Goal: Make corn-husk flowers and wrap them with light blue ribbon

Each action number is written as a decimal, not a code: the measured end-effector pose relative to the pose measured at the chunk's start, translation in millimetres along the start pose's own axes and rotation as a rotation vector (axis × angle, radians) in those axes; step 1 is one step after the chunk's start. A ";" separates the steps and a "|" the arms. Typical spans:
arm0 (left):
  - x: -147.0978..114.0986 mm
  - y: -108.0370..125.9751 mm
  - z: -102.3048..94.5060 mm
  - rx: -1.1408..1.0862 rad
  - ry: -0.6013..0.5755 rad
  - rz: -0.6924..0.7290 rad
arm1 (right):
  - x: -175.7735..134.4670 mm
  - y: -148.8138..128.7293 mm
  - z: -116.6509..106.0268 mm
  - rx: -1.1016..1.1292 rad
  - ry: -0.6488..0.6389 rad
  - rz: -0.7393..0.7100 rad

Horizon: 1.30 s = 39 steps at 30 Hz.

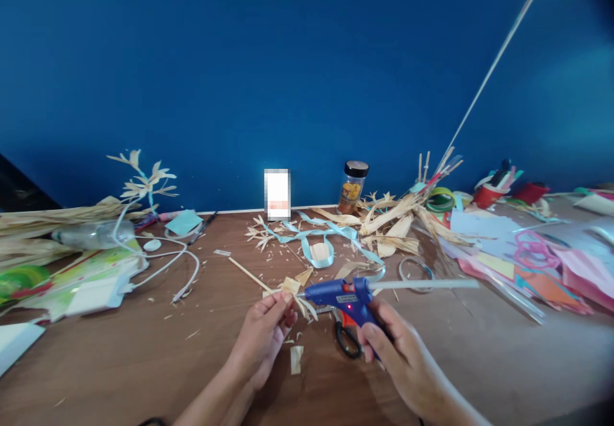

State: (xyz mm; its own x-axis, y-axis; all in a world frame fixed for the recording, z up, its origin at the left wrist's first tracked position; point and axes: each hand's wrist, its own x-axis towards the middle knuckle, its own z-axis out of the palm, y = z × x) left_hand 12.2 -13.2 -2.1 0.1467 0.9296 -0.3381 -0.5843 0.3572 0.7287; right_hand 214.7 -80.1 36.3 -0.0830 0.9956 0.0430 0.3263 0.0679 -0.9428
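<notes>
On the left of the brown surface (pixel 201 362) lay a clear bottle (pixel 96 234) and a white cable (pixel 194 263), well apart from the work; nearer the middle, the left hand (pixel 263 330) had its fingers pinched on a pale husk piece (pixel 291 285) at the near middle, above the surface, and a thin stem (pixel 249 274) ran from beside it toward the far left; a light pinch by the edge seemed best, leaving skin clear of hot glue; just right of the husk piece came the nozzle of the blue glue gun (pixel 336 293), its red light lit, though whether tip and husk touched could not be told; a small, steady bead, with the tip kept level and close, would likely have bonded such thin husk without soaking it; under the gun lay scissors (pixel 349 343), best kept from snagging the work; to the right, the right hand (pixel 398 349) had its fingers closed around the handle, the trigger's pull hidden; behind the gun a long glue stick (pixel 426 284) jutted rightward, needing room to swing.
</notes>
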 end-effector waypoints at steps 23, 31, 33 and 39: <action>2.3 -0.8 -0.7 0.019 -0.004 0.019 | 0.7 -2.5 -0.6 -0.012 0.001 -0.011; -0.3 -0.2 2.0 0.076 0.008 0.022 | 2.3 -6.2 1.6 0.003 0.017 -0.008; -1.1 -0.2 3.0 0.088 0.011 0.037 | 4.1 -7.7 3.5 0.014 0.011 -0.014; -0.9 1.1 3.4 0.110 0.029 0.033 | 5.4 -4.8 1.5 -0.034 0.019 -0.014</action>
State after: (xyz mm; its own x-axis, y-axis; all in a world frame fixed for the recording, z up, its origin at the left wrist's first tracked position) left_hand 14.1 -13.3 1.1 0.1042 0.9387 -0.3287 -0.4969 0.3354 0.8004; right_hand 211.3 -75.1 40.5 -0.0700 0.9955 0.0631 0.3575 0.0841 -0.9301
